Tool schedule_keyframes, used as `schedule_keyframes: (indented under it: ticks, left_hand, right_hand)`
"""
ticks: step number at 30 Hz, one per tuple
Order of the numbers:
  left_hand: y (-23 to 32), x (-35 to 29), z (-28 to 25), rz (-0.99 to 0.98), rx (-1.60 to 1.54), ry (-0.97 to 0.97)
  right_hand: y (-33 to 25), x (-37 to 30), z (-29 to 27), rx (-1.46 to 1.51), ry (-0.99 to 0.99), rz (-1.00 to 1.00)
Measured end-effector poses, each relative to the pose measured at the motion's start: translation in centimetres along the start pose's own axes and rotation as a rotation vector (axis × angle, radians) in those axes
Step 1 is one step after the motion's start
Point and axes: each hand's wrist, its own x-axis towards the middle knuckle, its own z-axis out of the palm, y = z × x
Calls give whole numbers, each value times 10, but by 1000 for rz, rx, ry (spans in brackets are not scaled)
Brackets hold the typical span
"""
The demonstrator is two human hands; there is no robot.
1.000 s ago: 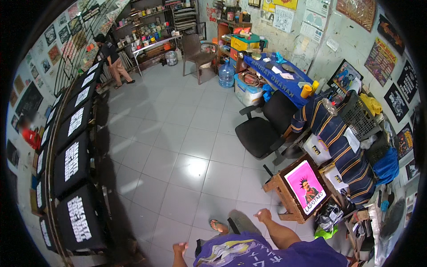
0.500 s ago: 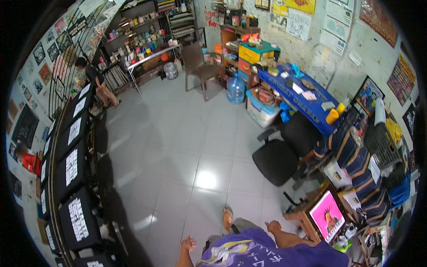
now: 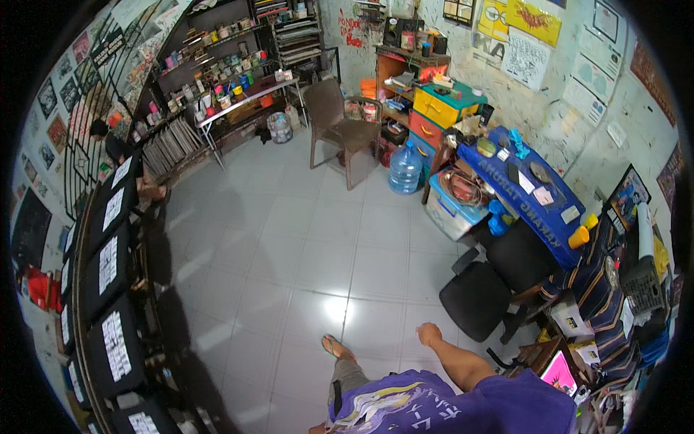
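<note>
My right hand swings forward over the grey tiled floor, its fingers loosely curled with nothing visible in them. It touches nothing; the black office chair is the nearest thing, ahead and to its right. Of my left hand only a sliver shows at the lower edge, beside my purple shirt, so its fingers are hidden. One foot in a flip-flop is ahead of me on the tiles.
Black shirts with white print lie along a long rack on the left, two people beyond it. A brown plastic chair, a blue water jug and a blue-covered desk stand ahead. Shelves of paint pots fill the back.
My right hand has moved forward and its fingers curl more. My left hand has dropped back to the lower edge. The view has shifted; a different foot shows, farther left.
</note>
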Motion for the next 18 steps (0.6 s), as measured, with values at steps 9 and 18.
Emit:
schedule_keyframes:
  ticks: [9,18]
  left_hand:
    - [315,112,-63,224,-8,-159]
    - [635,178,20,420,-2,-172]
  right_hand:
    - [-157,101,-66,18,-68,299]
    - [-131,203,-54,406,-64,600]
